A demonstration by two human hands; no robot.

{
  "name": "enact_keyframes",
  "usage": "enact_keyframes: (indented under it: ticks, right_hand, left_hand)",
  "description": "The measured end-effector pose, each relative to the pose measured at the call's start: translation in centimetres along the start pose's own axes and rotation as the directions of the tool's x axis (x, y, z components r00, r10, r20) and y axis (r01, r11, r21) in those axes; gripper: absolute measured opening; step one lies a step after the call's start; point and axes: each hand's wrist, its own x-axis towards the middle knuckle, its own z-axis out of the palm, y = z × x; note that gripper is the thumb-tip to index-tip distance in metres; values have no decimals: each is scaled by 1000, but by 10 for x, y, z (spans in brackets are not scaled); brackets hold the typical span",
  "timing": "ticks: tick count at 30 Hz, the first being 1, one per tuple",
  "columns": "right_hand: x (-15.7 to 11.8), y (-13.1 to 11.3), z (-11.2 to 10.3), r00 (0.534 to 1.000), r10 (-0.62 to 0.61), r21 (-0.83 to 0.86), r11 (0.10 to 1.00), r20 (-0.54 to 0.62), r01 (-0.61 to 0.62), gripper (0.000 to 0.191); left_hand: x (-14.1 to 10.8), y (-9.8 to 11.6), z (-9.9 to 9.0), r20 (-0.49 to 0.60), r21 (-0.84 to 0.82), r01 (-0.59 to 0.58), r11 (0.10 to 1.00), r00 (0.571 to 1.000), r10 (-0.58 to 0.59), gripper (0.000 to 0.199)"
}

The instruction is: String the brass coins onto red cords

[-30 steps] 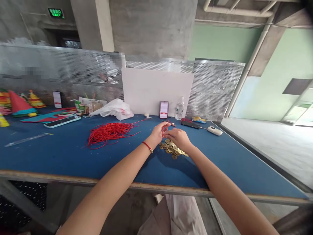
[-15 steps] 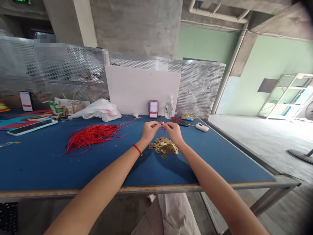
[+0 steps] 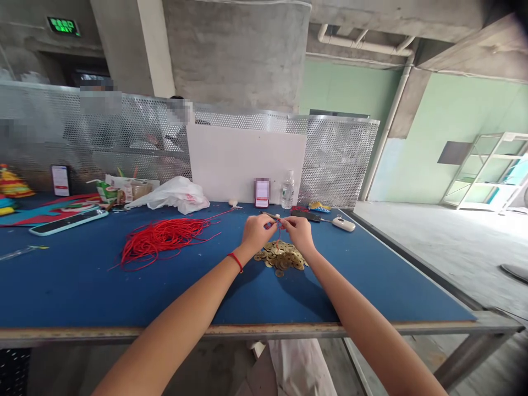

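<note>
My left hand [image 3: 256,232] and my right hand [image 3: 299,234] meet just above a pile of brass coins with square holes [image 3: 280,257], not resting on them. Fingers of both hands pinch a short length of red cord [image 3: 279,226] between them. A thin dark stick [image 3: 269,215] pokes out past my left fingertips. A loose tangle of red cord [image 3: 163,242] lies on the blue table to the left of my left hand, and one strand runs toward the hands. A red string bracelet [image 3: 235,262] circles my left wrist.
The blue table [image 3: 206,294] has a metal-edged front. Behind the hands stand a white board [image 3: 246,162], a propped phone [image 3: 261,192], a water bottle [image 3: 287,190], a dark remote [image 3: 306,216] and a white mouse [image 3: 343,224]. A plastic bag [image 3: 173,195] lies back left.
The camera view has levelled and shifted, so the table sits more squarely. My hands have drawn closer together above the coins, still pinching the red cord. The coins and tangle have not visibly moved.
</note>
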Motion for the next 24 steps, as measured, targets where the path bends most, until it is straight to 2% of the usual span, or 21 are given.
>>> enact_keyframes:
  ticks: [4,10,16,19,21,24]
  right_hand:
    - [2,6,6,999,36,144,989,37,-41,21]
    - [4,9,8,984,112,330,932,139,-153,31]
    - [2,5,4,972,144,360,910,188,-205,30]
    - [2,4,4,967,156,378,898,203,-224,32]
    - [2,4,5,966,158,389,892,203,-228,32]
    - [2,3,5,967,159,391,892,198,-226,33]
  left_hand:
    - [-1,1,-1,45,42,-21,999,999,20,18]
    - [-2,5,-5,94,144,-54,988,995,41,17]
    - [-1,3,-8,147,260,-217,941,972,183,19]
    - [-1,2,-8,177,291,-261,920,960,217,20]
    - [-2,2,-8,188,289,-269,919,957,221,20]
    - [-2,1,-7,177,223,-209,952,969,172,19]
